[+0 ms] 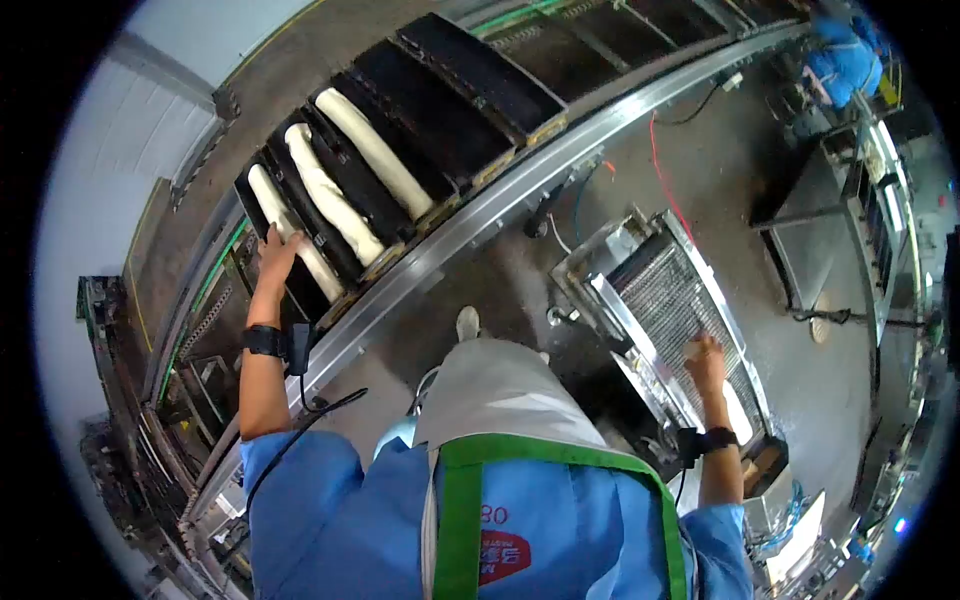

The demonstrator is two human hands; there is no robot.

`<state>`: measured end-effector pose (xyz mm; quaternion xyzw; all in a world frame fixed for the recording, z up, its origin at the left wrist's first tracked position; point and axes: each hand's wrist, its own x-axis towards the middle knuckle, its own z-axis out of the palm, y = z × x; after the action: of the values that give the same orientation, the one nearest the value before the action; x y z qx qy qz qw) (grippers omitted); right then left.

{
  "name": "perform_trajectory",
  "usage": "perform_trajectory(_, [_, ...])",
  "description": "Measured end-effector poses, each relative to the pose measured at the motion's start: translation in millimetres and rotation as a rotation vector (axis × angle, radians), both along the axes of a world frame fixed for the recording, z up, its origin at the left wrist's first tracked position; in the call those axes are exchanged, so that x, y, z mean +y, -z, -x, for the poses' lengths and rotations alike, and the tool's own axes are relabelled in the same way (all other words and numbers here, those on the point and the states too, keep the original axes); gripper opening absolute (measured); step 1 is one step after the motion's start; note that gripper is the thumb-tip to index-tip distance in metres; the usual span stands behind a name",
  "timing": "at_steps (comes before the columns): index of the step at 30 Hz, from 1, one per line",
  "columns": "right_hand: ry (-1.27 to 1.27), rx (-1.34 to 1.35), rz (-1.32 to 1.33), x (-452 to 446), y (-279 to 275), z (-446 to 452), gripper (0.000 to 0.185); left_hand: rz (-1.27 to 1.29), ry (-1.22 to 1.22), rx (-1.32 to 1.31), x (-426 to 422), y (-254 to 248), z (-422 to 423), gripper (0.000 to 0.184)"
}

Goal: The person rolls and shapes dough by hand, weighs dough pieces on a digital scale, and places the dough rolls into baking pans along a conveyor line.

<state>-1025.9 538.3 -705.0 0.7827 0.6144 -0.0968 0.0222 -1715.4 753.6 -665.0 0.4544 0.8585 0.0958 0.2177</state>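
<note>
My left hand [278,255] rests on a long pale dough roll [310,262] in the leftmost black tray, its fingers spread over the dough. A twisted, uneven dough roll [330,195] lies in the tray beside it. One tray further right holds a smoother dough roll [378,152]. On my other side, my right hand [706,362] is over a metal mesh conveyor [662,290], its fingers curled in. Whatever those fingers may hold is hidden. Near my right wrist, a white dough piece [738,412] lies on the mesh.
Black trays [435,95] sit in a row on a line with a steel rail [440,255]. A red hose [660,175] runs behind the mesh conveyor. At the far right stands a steel table [815,235]; a person in blue [848,65] is beyond.
</note>
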Motion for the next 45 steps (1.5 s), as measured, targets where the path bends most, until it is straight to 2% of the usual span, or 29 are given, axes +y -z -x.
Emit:
perform_trajectory(2, [0.185, 0.322, -0.122, 28, -46, -14, 0.04, -0.092, -0.037, -0.146, 1, 2, 8, 0.074])
perform_trajectory(3, [0.224, 0.292, -0.166, 38, -92, -2, 0.038, -0.102, -0.042, -0.147, -2, -2, 8, 0.074])
perform_trajectory(4, [0.113, 0.397, -0.355, 37, -123, -4, 0.044, -0.09, -0.075, -0.158, -4, -7, 8, 0.073])
perform_trajectory(5, [0.157, 0.591, -0.516, 40, -149, 0, 0.043, -0.078, -0.108, -0.169, -4, -10, 7, 0.073])
perform_trajectory(6, [0.203, 0.788, -0.671, 42, -175, 7, 0.043, -0.109, -0.071, -0.228, 0, 24, 42, 0.072])
perform_trajectory(9, [0.103, 0.722, -0.769, 60, -259, 66, 0.041, -0.071, -0.153, -0.202, -19, 3, 37, 0.072])
perform_trajectory(13, [-0.069, 0.907, -1.048, 111, -289, 134, 0.038, -0.093, -0.227, -0.352, -32, -41, 8, 0.068])
perform_trajectory(16, [-0.131, 1.076, -1.067, 168, -273, 193, 0.037, -0.138, -0.185, -0.345, -35, -29, 24, 0.064])
perform_trajectory(17, [-0.121, 0.937, -1.023, 182, -268, 218, 0.034, -0.139, -0.171, -0.35, -37, -28, 31, 0.064])
perform_trajectory(18, [-0.201, 1.096, -0.976, 204, -251, 241, 0.032, -0.137, -0.176, -0.349, -36, -29, 32, 0.064])
perform_trajectory(19, [-0.279, 1.026, -0.925, 225, -224, 257, 0.032, -0.142, -0.179, -0.384, -35, -31, 30, 0.063])
perform_trajectory(20, [-0.268, 1.062, -0.708, 233, -208, 277, 0.035, -0.147, -0.181, -0.42, -36, -33, 28, 0.063])
perform_trajectory(21, [-0.412, 1.094, -0.555, 247, -177, 286, 0.039, -0.14, -0.178, -0.42, -38, -34, 25, 0.063])
perform_trajectory(22, [-0.601, 0.969, -0.539, 257, -146, 288, 0.045, -0.151, -0.197, -0.444, -39, -36, 23, 0.062])
perform_trajectory(23, [-0.562, 0.887, -0.442, 252, -130, 283, 0.052, -0.165, -0.212, -0.467, -38, -36, 23, 0.061])
perform_trajectory(25, [-0.592, 0.608, -0.505, 236, -102, 248, 0.053, -0.166, -0.17, -0.493, -37, -26, 34, 0.061])
perform_trajectory(29, [-0.271, 0.225, -0.208, 159, -20, 97, 0.054, -0.15, -0.112, -0.453, -33, -22, 36, 0.061])
perform_trajectory(30, [-0.177, 0.014, -0.135, 118, 1, 54, 0.055, -0.129, -0.138, -0.448, -34, -28, 28, 0.061])
perform_trajectory(31, [0.02, -0.122, 0.127, 82, 29, 8, 0.056, -0.127, -0.126, -0.45, -33, -29, 25, 0.061])
perform_trajectory(32, [0.158, -0.042, 0.181, 34, 37, -24, 0.055, -0.12, -0.117, -0.447, -32, -29, 24, 0.062])
perform_trajectory(33, [0.261, -0.206, 0.386, -6, 38, -39, 0.057, -0.114, -0.109, -0.445, -33, -29, 23, 0.063])
perform_trajectory(34, [0.449, -0.217, 0.473, -37, 24, -35, 0.065, -0.135, -0.08, -0.453, -36, -27, 23, 0.065])
perform_trajectory(35, [0.504, -0.213, 0.414, -73, 22, -32, 0.068, -0.136, -0.074, -0.454, -34, -14, 34, 0.065])
perform_trajectory(36, [0.575, -0.115, 0.48, -91, 6, -25, 0.061, -0.128, -0.056, -0.464, -29, 5, 49, 0.065])
perform_trajectory(37, [0.586, -0.18, 0.576, -130, 46, -59, 0.054, -0.123, -0.039, -0.473, -27, 14, 55, 0.066])
perform_trajectory(38, [0.585, -0.252, 0.513, -139, 34, -44, 0.047, -0.105, -0.064, -0.417, -30, -3, 36, 0.066])
perform_trajectory(42, [0.619, -0.351, 0.33, -146, 27, -35, 0.038, -0.091, -0.038, -0.345, -31, 6, 39, 0.062])
perform_trajectory(44, [0.348, -0.372, 0.2, -149, 37, -61, 0.033, -0.088, -0.028, -0.394, -28, 16, 54, 0.061])
perform_trajectory(45, [0.555, -0.021, -0.114, -145, 40, -78, 0.032, -0.084, -0.017, -0.45, -25, 21, 59, 0.061])
